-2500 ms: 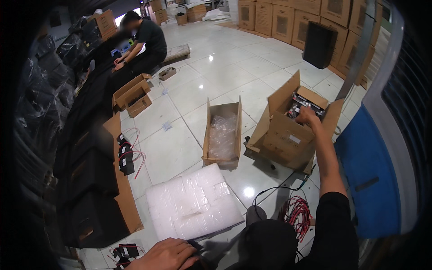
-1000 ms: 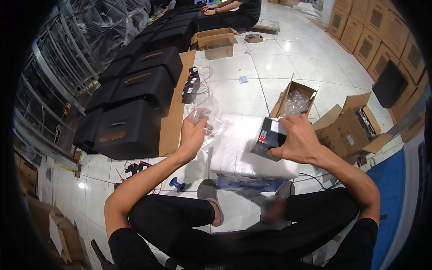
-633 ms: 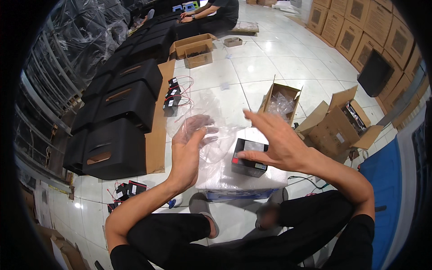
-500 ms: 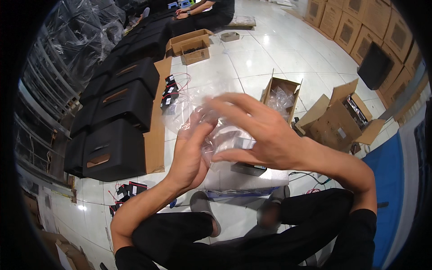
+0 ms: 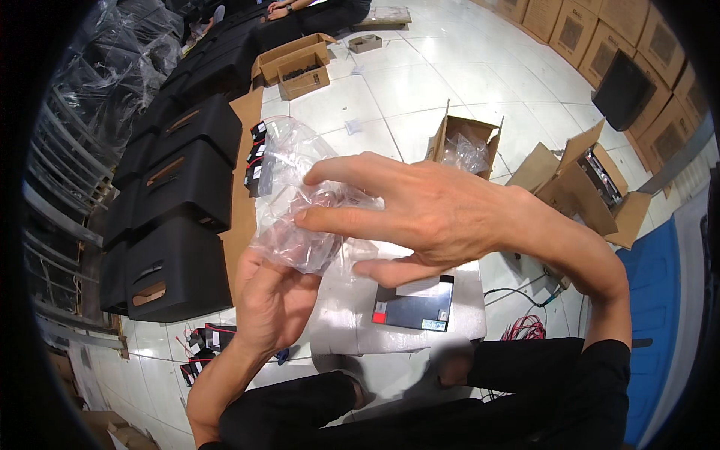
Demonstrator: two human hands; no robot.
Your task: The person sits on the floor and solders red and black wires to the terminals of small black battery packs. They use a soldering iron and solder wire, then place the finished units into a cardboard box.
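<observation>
Both your hands, left (image 5: 274, 300) and right (image 5: 442, 217), grip the bag (image 5: 300, 195), probably opening it; the battery (image 5: 414, 304) waits below.

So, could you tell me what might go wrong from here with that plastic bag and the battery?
The clear plastic bag is thin and crumpled between the left hand and right hand; it could tear as the fingers pull it open. The black battery lies loose on the white foam sheet, close to the person's feet, so a knock might shift it. The red wires on the floor could snag.
</observation>
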